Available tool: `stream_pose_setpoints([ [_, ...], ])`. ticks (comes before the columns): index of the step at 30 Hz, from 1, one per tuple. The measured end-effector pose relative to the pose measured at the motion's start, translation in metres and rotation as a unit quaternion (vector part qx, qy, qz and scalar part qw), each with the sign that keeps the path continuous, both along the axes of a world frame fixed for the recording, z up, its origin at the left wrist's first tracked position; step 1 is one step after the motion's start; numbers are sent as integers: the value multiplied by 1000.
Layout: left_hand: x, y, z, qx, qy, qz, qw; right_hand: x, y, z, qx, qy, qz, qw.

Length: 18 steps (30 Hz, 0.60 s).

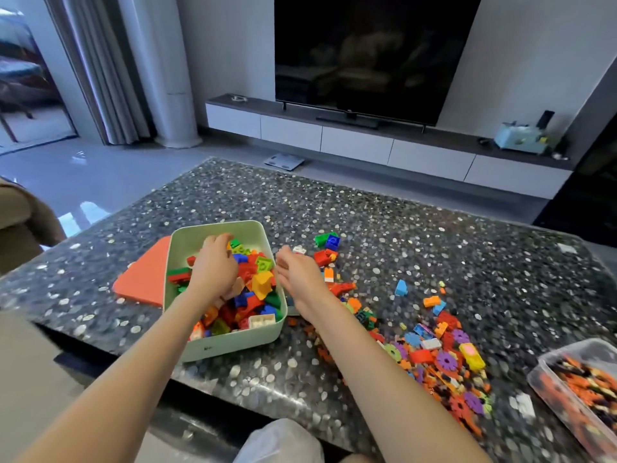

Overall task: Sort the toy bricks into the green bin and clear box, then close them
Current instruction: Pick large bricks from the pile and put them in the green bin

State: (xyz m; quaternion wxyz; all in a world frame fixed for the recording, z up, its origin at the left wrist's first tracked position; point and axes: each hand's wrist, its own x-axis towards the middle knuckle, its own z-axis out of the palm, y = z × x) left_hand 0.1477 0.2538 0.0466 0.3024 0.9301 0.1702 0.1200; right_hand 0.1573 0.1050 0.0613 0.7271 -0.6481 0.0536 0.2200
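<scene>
Head view: the left hand (213,265) reaches into the green bin (213,350), fingers curled over the bricks (257,285); whether it grips one cannot be told. The right hand (297,275) hovers spread and empty just right of the bin rim. Loose bricks (444,355) lie on the worktop (367,208) right of that hand, the clear box (547,369) farther right. Bricks appear light, rigid, smooth; pinch opposite flat sides.

Speckled table (384,208) under bins (230,345), bricks (434,349)
</scene>
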Motion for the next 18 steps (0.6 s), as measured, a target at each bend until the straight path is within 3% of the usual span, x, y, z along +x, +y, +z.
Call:
stream_pose_setpoints([
  [4,5,-35,8,12,-49,-33,998,5,-50,-16,-13,-44,-117,992],
  [7,11,-65,9,4,-58,-59,997,16,-108,-39,-196,-128,-184,955],
  [9,18,-87,4,5,-55,-90,994,27,-148,-52,-361,-168,-186,898],
  [11,24,-107,-3,9,-44,-116,992,44,-179,-66,-498,-175,-138,838],
  [14,37,-135,-20,23,-14,-162,986,76,-209,-86,-618,-193,32,761],
  [18,44,-154,-44,59,23,-229,971,97,-213,-94,-664,-266,160,681],
])
